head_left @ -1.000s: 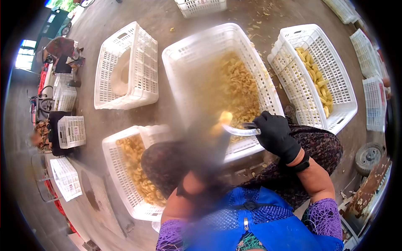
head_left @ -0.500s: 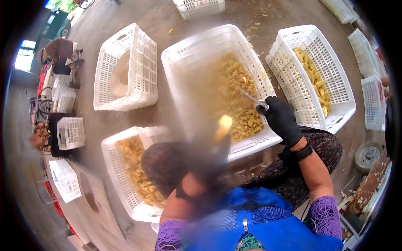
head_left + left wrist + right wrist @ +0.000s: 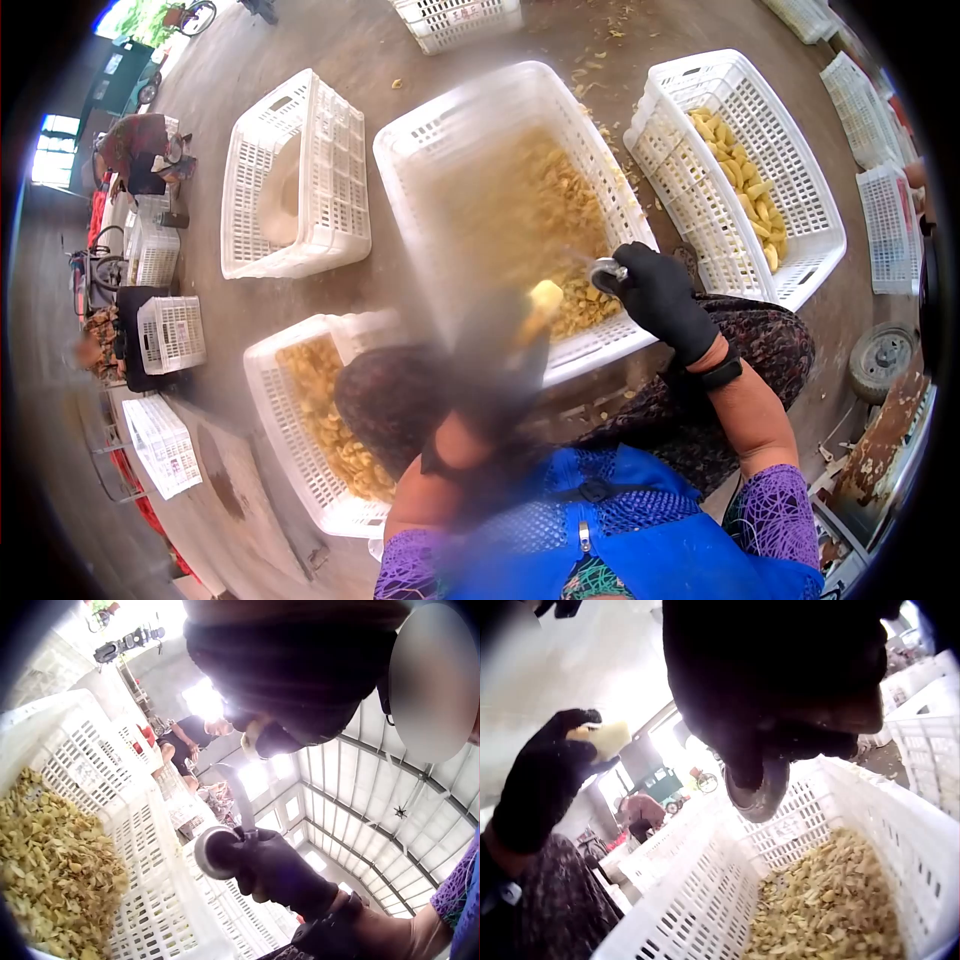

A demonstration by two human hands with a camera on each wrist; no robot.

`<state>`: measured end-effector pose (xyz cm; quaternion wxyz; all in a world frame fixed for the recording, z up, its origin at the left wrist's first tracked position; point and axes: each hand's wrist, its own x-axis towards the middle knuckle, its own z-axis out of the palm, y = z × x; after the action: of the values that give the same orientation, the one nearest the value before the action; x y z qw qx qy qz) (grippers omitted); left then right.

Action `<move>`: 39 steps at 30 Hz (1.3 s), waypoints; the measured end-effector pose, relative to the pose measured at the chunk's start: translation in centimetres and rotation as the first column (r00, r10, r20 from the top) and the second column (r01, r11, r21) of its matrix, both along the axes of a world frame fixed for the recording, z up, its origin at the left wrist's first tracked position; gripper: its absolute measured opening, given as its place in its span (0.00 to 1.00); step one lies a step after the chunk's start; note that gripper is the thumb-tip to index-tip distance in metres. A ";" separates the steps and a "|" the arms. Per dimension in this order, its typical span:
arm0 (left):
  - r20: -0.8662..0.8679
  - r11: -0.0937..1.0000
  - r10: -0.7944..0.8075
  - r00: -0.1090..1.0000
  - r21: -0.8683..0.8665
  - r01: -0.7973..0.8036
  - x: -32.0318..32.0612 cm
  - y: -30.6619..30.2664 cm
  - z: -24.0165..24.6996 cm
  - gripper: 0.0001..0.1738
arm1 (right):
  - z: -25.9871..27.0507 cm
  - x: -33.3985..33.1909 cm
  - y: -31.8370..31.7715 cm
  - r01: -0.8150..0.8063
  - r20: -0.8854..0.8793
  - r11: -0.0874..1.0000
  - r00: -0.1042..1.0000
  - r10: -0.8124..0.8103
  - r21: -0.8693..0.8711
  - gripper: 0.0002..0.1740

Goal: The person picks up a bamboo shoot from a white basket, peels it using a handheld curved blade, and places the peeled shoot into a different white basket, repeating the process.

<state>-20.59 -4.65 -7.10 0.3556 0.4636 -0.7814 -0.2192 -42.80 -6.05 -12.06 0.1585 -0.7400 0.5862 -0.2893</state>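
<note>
My gloved left hand [image 3: 544,776] grips a pale yellow peeled fruit [image 3: 545,297]; a blur covers much of this hand in the head view. The black-gloved right hand [image 3: 655,300] holds a curved-blade knife [image 3: 238,795] with a round metal cup at its other end. In the left wrist view the blade points up and the cup shows beside the fist. The knife is apart from the fruit. Both hands are over the near end of a large white crate [image 3: 440,115], whose floor is covered with yellow peelings [image 3: 575,210].
Right of the large crate stands a crate [image 3: 810,190] of peeled yellow fruit. At lower left, another crate [image 3: 270,400] holds yellow pieces. A crate with a pale basin [image 3: 283,195] stands at upper left. Other people sit farther off on the left; a small wheel [image 3: 882,360] lies right.
The right hand drew the knife away from the fruit to the right, turning its metal cup into view, then came slightly back left. The left hand keeps the fruit in nearly the same place.
</note>
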 end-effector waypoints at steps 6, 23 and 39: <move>-0.058 0.997 -0.010 0.998 -0.075 0.006 -1.7 0.3 -0.6 0.26 | 3.0 0.3 -0.4 -0.136 0.753 0.886 0.593 -0.285 0.442 0.08; -0.543 0.902 0.205 0.814 0.428 0.059 -3.7 1.2 -0.8 0.16 | 1.2 1.2 -0.4 -0.439 0.940 0.832 0.184 -0.286 0.339 0.13; -0.549 0.807 0.263 0.794 0.575 0.130 -2.8 0.5 -1.0 0.13 | 5.8 0.5 -1.7 0.035 0.679 0.879 0.621 -0.392 0.475 0.09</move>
<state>-23.36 -4.14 -8.06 0.4332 0.4839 -0.5015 -0.5716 -42.27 -7.78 -6.30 0.5063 -0.4209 0.5983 -0.4566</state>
